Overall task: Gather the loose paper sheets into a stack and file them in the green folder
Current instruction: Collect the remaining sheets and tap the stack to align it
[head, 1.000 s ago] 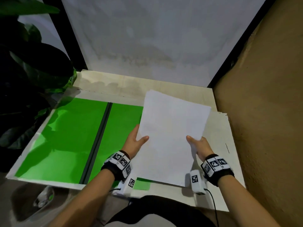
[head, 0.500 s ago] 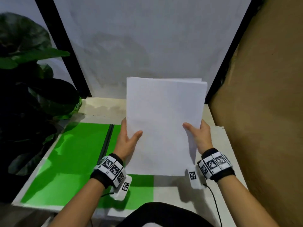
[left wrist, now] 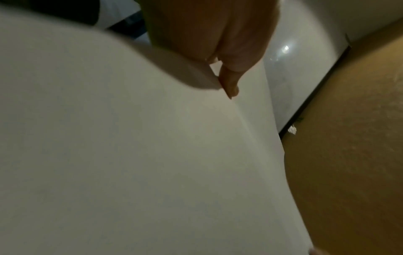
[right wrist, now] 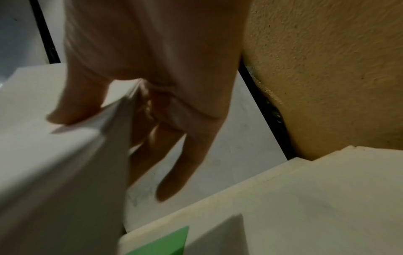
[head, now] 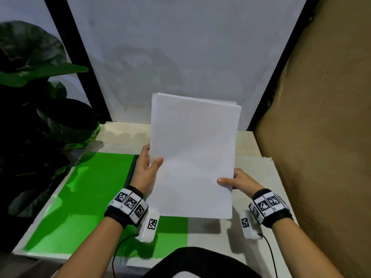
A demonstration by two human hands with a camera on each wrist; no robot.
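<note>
A stack of white paper sheets [head: 192, 157] stands nearly upright above the table, held by both hands. My left hand [head: 148, 167] pinches its left edge, thumb on the front, fingers behind. My right hand [head: 232, 181] pinches the right edge lower down, thumb on the front. The sheets' top edges are slightly uneven. The green folder [head: 96, 193] lies open and flat on the table at the left, its dark spine partly behind my left hand. The left wrist view is filled by the paper [left wrist: 130, 155]; the right wrist view shows the paper edge [right wrist: 117, 120] and a folder corner [right wrist: 167, 241].
A dark leafy plant [head: 36, 109] crowds the table's left side. A tan textured wall [head: 321, 137] rises close on the right. A white panel with black frame bars stands behind the pale table [head: 251, 145]. Cables hang from both wrist cameras.
The sheets went from lying tilted over the folder to standing upright in both hands. Since half a second ago my right hand has slid lower on the right edge.
</note>
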